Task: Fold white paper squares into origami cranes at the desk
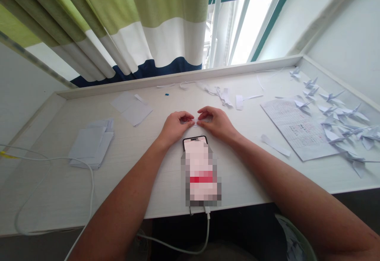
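My left hand point(175, 125) and my right hand point(214, 121) meet at the middle of the white desk point(142, 166), fingers curled and pinched on a small piece of white paper point(195, 124) that lies between them on the desk top. Most of the paper is hidden by my fingers. Just in front of my hands a phone point(199, 170) lies flat with its screen lit, plugged into a white cable point(204, 233).
A stack of white paper squares point(90, 144) lies at the left, two loose sheets point(132, 108) behind it. Several folded paper cranes point(341, 114) and a printed sheet point(299, 128) cover the right. Paper strips point(222, 95) lie near the window ledge. A white cable point(53, 162) loops at the left.
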The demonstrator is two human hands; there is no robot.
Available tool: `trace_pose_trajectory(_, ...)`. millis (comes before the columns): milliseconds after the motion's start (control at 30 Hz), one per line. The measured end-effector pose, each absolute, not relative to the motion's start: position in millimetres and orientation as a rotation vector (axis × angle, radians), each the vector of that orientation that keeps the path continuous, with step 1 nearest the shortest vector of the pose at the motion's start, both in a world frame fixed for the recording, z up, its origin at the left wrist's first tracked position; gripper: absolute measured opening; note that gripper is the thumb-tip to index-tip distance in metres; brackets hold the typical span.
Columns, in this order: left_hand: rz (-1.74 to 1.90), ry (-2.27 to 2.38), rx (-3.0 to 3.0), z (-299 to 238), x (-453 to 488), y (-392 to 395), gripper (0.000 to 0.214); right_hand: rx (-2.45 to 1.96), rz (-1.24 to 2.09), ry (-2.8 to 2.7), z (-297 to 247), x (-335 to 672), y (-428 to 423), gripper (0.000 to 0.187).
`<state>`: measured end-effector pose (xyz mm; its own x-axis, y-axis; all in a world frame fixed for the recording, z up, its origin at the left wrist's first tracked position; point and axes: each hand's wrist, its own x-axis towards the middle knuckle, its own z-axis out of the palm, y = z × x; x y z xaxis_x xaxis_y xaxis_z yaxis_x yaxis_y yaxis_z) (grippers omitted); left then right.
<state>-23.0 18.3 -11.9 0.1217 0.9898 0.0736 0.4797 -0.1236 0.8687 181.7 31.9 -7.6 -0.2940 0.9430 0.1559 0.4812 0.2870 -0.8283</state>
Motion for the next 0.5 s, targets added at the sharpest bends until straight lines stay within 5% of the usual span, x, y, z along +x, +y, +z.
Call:
trace_pose_trajectory(300,0.855,1.488,1.862,-15.6,-22.5,17.4,0.021,-1.289,0.815,-1.885,-15.0,182.1,33.6,0.053)
trace_pose_trajectory(500,0.878,1.499,1.852,-15.9,-22.7,15.5,0.021,-1.329,0.795,-1.936,-13.2,182.5,34.2,0.04)
